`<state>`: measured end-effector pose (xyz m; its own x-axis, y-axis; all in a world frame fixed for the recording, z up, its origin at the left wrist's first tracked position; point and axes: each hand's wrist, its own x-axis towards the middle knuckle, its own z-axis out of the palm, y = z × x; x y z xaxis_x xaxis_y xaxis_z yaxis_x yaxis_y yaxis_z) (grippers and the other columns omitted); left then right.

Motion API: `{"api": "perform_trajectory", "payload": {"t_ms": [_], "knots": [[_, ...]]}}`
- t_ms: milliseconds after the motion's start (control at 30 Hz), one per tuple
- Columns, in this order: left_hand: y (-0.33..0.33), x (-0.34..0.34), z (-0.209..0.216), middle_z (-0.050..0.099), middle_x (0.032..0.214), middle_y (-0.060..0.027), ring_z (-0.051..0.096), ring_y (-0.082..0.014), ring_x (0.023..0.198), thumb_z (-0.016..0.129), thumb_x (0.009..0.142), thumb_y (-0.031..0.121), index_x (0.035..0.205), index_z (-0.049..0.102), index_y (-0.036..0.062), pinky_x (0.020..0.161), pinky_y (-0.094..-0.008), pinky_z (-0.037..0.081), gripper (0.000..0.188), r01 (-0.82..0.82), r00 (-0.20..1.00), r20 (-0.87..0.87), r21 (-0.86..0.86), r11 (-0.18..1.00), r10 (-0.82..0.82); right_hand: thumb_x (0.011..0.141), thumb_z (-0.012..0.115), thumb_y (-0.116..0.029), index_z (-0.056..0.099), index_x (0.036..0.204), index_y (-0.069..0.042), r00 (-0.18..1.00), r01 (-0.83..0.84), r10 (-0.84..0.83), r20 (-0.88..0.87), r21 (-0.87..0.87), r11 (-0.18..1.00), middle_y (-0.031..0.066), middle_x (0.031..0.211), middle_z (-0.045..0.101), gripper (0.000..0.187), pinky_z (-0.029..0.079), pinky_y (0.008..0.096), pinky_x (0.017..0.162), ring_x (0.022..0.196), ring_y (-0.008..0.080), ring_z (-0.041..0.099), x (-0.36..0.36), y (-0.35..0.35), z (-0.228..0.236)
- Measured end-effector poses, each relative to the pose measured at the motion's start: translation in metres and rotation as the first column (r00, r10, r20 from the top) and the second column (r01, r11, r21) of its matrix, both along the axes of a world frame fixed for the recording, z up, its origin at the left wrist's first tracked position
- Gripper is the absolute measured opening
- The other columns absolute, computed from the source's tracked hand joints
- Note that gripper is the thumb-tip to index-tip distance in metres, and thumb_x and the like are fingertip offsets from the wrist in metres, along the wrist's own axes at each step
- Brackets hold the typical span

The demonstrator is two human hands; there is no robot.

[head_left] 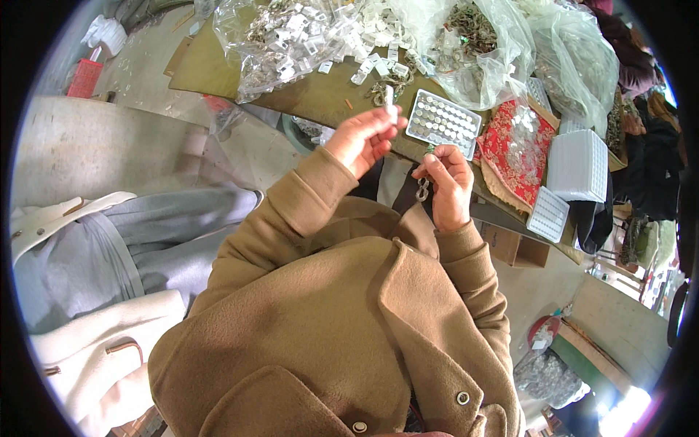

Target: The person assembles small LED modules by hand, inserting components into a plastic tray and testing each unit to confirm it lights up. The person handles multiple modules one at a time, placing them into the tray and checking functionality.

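Note:
My left hand (364, 140) is closed in a pinch on a small white plastic piece (389, 95), held upright above the table's near edge. A short grey-brown chain (422, 191) hangs from my right hand (449, 188), whose thumb and fingers are pinched on its upper end. A greenish bit shows at those fingertips. Just beyond both hands lies a clear plastic tray (416, 132) with rows of round whitish pieces. Past my left fingertips is a small tangle of chains (377, 92) on the table.
White plastic pieces (298, 36) are heaped on the table (277, 102). Clear bags (502, 44) hold chains. To the right are a red patterned cloth (513, 149), stacked white trays (577, 166) and a cardboard box (530, 253). A person in a light coat (116, 349) is at left.

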<state>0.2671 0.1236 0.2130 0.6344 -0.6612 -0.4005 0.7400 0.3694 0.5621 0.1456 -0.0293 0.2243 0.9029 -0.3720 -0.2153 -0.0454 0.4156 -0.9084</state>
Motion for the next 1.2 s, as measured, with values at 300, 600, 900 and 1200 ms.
{"api": "perform_trajectory", "payload": {"t_ms": [300, 600, 900, 1200], "knots": [[-0.022, -0.048, 0.012, 0.066, 0.104, -0.0010, 0.062, -0.0092, 0.095, 0.061, 0.094, 0.014, 0.116, 0.062, 0.0000, 0.077, -0.0232, 0.051, 0.026, 0.133, 0.830, 0.531, 0.111, 0.985, -0.172, 0.088, 0.061, 0.000, 0.057, 0.091, -0.001, 0.986, 0.110, -0.085, 0.147, -0.169, 0.979, 0.0020, 0.080, 0.060, 0.005, 0.047, 0.0223, 0.063, 0.068, 0.0080, 0.056, -0.012, 0.002, 0.011], [-0.016, -0.048, 0.015, 0.068, 0.103, -0.0020, 0.064, -0.0097, 0.091, 0.061, 0.093, 0.013, 0.120, 0.062, 0.0039, 0.073, -0.0228, 0.052, 0.028, 0.235, 0.917, 0.261, 0.256, 0.938, -0.301, 0.086, 0.064, 0.000, 0.060, 0.088, -0.001, 0.990, 0.142, -0.118, 0.083, -0.410, 0.901, -0.0005, 0.076, 0.059, 0.004, 0.045, 0.0199, 0.061, 0.068, 0.0044, 0.054, -0.025, -0.004, 0.010], [-0.022, -0.059, 0.008, 0.065, 0.110, -0.0069, 0.064, -0.0136, 0.096, 0.060, 0.093, 0.008, 0.125, 0.057, 0.0009, 0.084, -0.0278, 0.053, 0.032, 0.131, 0.911, 0.380, 0.105, 0.986, -0.161, 0.091, 0.060, -0.004, 0.059, 0.092, -0.003, 0.994, 0.048, -0.070, 0.081, 0.245, 0.968, 0.0039, 0.077, 0.062, 0.002, 0.045, 0.0227, 0.065, 0.068, 0.0109, 0.057, -0.035, -0.008, 0.010], [-0.025, -0.066, 0.009, 0.069, 0.105, -0.0090, 0.064, -0.0113, 0.089, 0.061, 0.092, 0.004, 0.121, 0.062, 0.0003, 0.079, -0.0252, 0.054, 0.029, -0.046, 0.750, 0.654, 0.197, 0.979, -0.096, 0.090, 0.063, -0.005, 0.061, 0.094, -0.003, 0.997, 0.038, -0.051, 0.065, 0.175, 0.984, 0.0028, 0.079, 0.064, 0.004, 0.047, 0.0233, 0.066, 0.069, 0.0096, 0.057, -0.035, 0.002, 0.000]]}}
